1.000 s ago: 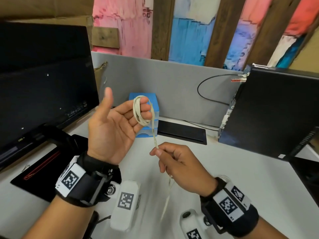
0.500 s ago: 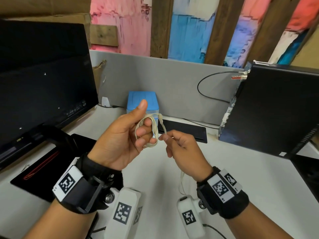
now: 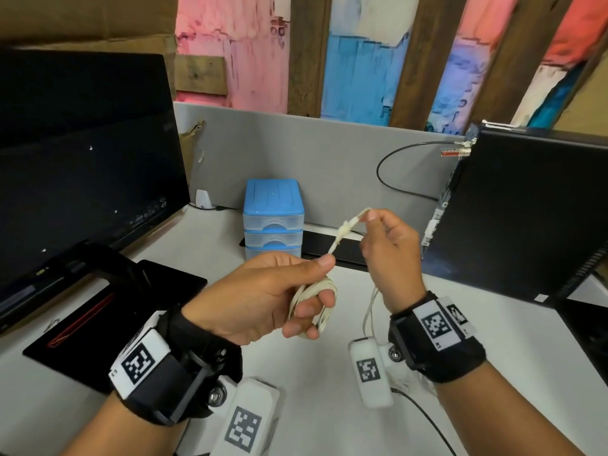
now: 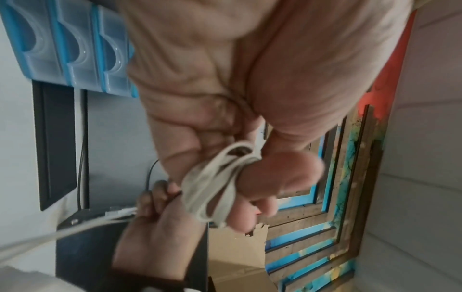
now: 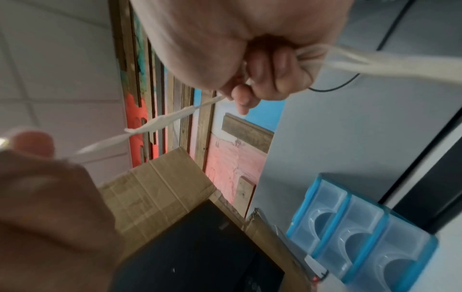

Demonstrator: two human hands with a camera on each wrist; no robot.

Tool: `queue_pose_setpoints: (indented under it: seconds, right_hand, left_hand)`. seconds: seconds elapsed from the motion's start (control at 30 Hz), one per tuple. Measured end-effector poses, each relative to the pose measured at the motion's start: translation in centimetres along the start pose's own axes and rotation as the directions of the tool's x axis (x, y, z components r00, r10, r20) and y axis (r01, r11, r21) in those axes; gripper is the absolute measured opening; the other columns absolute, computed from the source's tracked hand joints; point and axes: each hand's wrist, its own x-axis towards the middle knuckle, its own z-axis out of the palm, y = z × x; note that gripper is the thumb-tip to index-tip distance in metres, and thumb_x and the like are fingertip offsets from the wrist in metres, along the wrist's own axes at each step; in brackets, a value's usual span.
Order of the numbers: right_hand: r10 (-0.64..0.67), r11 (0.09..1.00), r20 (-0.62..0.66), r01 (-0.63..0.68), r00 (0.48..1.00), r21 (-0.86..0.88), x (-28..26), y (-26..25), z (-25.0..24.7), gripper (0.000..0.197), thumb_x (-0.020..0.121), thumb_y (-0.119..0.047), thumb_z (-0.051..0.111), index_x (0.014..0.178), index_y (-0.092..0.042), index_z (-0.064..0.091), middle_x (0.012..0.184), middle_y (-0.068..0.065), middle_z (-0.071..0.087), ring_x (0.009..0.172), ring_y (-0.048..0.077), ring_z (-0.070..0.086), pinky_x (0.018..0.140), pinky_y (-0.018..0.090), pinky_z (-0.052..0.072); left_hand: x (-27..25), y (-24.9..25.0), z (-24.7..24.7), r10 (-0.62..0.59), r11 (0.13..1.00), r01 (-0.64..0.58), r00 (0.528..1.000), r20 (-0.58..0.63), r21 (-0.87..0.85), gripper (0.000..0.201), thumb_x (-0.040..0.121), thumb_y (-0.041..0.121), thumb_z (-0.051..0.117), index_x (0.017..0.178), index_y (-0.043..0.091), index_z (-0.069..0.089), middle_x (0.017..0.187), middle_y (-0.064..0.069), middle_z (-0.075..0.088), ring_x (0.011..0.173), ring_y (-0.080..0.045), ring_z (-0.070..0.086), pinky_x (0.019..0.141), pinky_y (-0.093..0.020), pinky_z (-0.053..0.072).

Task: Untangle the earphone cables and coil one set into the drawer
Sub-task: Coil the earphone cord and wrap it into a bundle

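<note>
Head camera: a person's two bare hands are raised above a white desk point(image 3: 329, 373), each wrist in a black strap with a square-patterned tag. The left hand point(image 3: 263, 297) has its fingers curled, with a thin off-white earphone cable point(image 3: 312, 304) wound in several loops around two of them, and its thumb presses the cable near the top of the coil. From there a short stretch of cable with a small inline piece runs up and right to the right hand point(image 3: 391, 251), which pinches it between thumb and forefinger; the free end hangs down past that wrist. Behind the hands, toward the desk's back edge against a grey partition, stands a small blue plastic unit of three translucent drawers point(image 3: 273, 222), all pushed in. A dark monitor point(image 3: 82, 159) fills the desk's left side and a black computer tower point(image 3: 526, 209) its right. Left wrist camera: the cable loops point(image 4: 212, 177) sit bunched around the fingers point(image 4: 280, 173), and the other hand point(image 4: 155, 227) grips the strands below. Right wrist camera: the fingers point(image 5: 275, 65) are closed on the cable point(image 5: 160, 122), which stretches taut toward the blurred left hand point(image 5: 45, 207); the drawer unit point(image 5: 362, 243) shows at lower right.
</note>
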Motion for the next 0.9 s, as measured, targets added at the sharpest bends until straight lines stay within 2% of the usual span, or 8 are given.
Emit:
queue_pose_setpoints:
  seconds: [0.13, 0.3, 0.4, 0.47, 0.53, 0.7, 0.8, 0.9]
  right_hand:
    - [0.028, 0.999, -0.063, -0.026, 0.998, 0.035, 0.8, -0.6, -1.1, 0.026, 0.103, -0.019, 0.044, 0.087, -0.014, 0.064, 0.052, 0.002, 0.028, 0.042, 0.009, 0.024, 0.039, 0.020, 0.022]
    - [0.060, 0.997, 0.011, -0.060, 0.998, -0.055, -0.8, 0.6, -0.8, 0.022, 0.099, -0.013, 0.051, 0.084, -0.012, 0.067, 0.049, -0.002, 0.034, 0.044, 0.012, 0.029, 0.043, 0.022, 0.026]
    - [0.107, 0.992, 0.160, -0.095, 0.981, -0.080, -3.2, 1.4, -0.3, 0.020, 0.098, -0.007, 0.052, 0.084, -0.004, 0.067, 0.050, 0.000, 0.038, 0.047, 0.014, 0.030, 0.046, 0.025, 0.027]
    - [0.147, 0.987, 0.309, -0.119, 0.940, -0.107, -5.1, 1.6, -0.2, 0.021, 0.099, -0.007, 0.050, 0.086, -0.003, 0.066, 0.057, 0.009, 0.042, 0.049, 0.015, 0.034, 0.049, 0.025, 0.030]
    - [0.176, 0.982, 0.442, -0.127, 0.880, -0.138, -6.9, 1.3, -0.3, 0.021, 0.100, -0.010, 0.050, 0.091, -0.004, 0.068, 0.060, 0.008, 0.045, 0.051, 0.012, 0.039, 0.052, 0.020, 0.035]
    - [0.147, 0.988, 0.611, -0.087, 0.778, -0.127, -9.7, -1.5, -0.9, 0.022, 0.101, -0.024, 0.050, 0.097, -0.014, 0.070, 0.057, -0.002, 0.050, 0.055, 0.008, 0.046, 0.059, 0.015, 0.039]
    - [0.127, 0.992, 0.675, -0.083, 0.727, -0.098, -10.2, -4.1, -1.4, 0.021, 0.102, -0.024, 0.050, 0.100, -0.012, 0.067, 0.057, -0.006, 0.053, 0.051, 0.006, 0.042, 0.056, 0.014, 0.035]
    - [0.046, 0.999, 0.671, -0.027, 0.740, -0.039, -9.4, -6.6, -1.8, 0.025, 0.100, -0.024, 0.051, 0.097, -0.004, 0.065, 0.057, -0.005, 0.053, 0.050, 0.009, 0.039, 0.052, 0.017, 0.035]
  left_hand:
    - [0.7, -0.5, 0.2, 0.053, 0.998, -0.051, 0.991, -0.122, 0.025, 0.048, 0.090, 0.042, 0.046, 0.071, 0.004, 0.069, 0.053, -0.006, 0.049, 0.039, -0.015, 0.045, 0.063, -0.033, 0.052]
    - [0.8, -0.3, 0.2, 0.252, 0.960, -0.273, 0.941, -0.226, -0.065, 0.035, 0.090, 0.028, 0.048, 0.076, 0.006, 0.072, 0.056, -0.004, 0.052, 0.043, -0.014, 0.047, 0.065, -0.028, 0.055]
    - [0.7, 0.0, -0.3, 0.339, 0.926, -0.372, 0.895, -0.289, -0.067, 0.033, 0.089, 0.027, 0.048, 0.078, 0.007, 0.072, 0.059, -0.004, 0.055, 0.049, -0.016, 0.054, 0.068, -0.027, 0.057]
    - [0.5, 0.1, -0.7, 0.391, 0.906, -0.421, 0.869, -0.303, -0.038, 0.032, 0.092, 0.026, 0.045, 0.085, 0.007, 0.070, 0.064, -0.004, 0.058, 0.054, -0.015, 0.060, 0.075, -0.028, 0.057]
    - [0.5, 0.1, -1.4, 0.436, 0.888, -0.460, 0.842, -0.317, -0.004, 0.030, 0.094, 0.023, 0.043, 0.095, 0.004, 0.066, 0.069, -0.003, 0.062, 0.061, -0.015, 0.063, 0.080, -0.029, 0.058]
    - [1.4, -0.8, -3.2, 0.533, 0.846, -0.469, 0.759, -0.373, 0.253, 0.029, 0.093, 0.024, 0.046, 0.102, 0.005, 0.065, 0.080, -0.002, 0.069, 0.075, -0.017, 0.070, 0.077, -0.024, 0.055]
    - [2.0, -1.8, -3.8, 0.615, 0.743, -0.381, 0.714, -0.336, 0.550, 0.026, 0.099, 0.018, 0.045, 0.094, 0.003, 0.066, 0.083, -0.002, 0.072, 0.089, -0.012, 0.070, 0.083, -0.020, 0.050]
    - [2.4, -3.0, -3.1, 0.622, 0.610, -0.301, 0.755, -0.207, 0.733, 0.031, 0.104, 0.022, 0.043, 0.083, 0.017, 0.065, 0.078, 0.000, 0.070, 0.091, -0.012, 0.067, 0.086, -0.030, 0.050]
